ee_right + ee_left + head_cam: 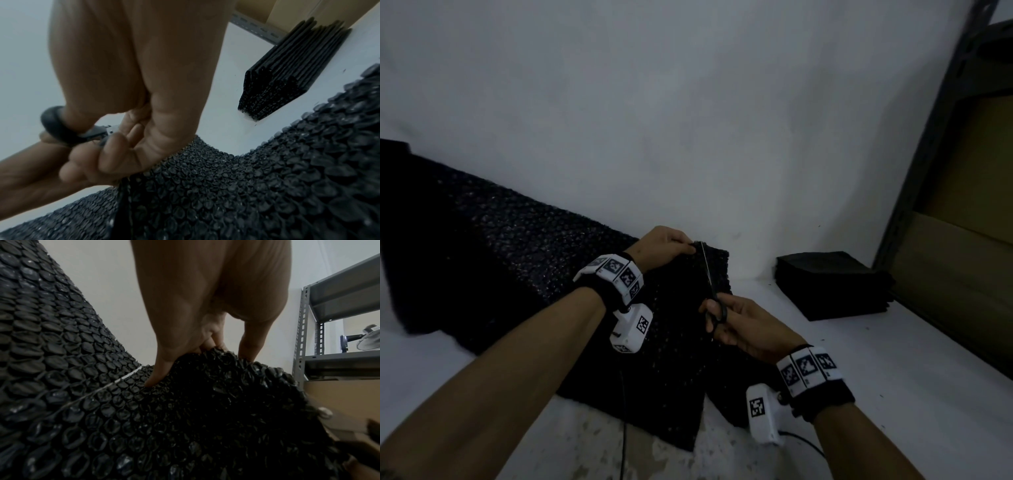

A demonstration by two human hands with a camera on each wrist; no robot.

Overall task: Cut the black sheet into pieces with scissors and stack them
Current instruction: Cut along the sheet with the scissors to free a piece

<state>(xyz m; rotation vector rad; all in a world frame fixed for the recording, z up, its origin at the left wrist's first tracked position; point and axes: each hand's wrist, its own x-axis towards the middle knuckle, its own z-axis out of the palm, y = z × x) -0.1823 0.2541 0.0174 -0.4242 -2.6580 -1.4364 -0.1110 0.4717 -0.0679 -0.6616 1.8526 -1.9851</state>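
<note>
My right hand [748,329] at 5 o'clock, fingers through the scissors [714,294] handles, blades in the black sheet [524,260] on the white table [893,377]. Left hand [664,245] pinches the sheet's far edge, 12 o'clock. Stack of cut pieces [832,284] at 2 o'clock.

My head view is dim and grey, with soft, even light and faint shadows. The shelf [941,144] bows at the right edge from the wide lens. In the wrist views, small glints dot the sheet [185,426]; the scissors [61,128] look blurred, and the corners smear.
</note>
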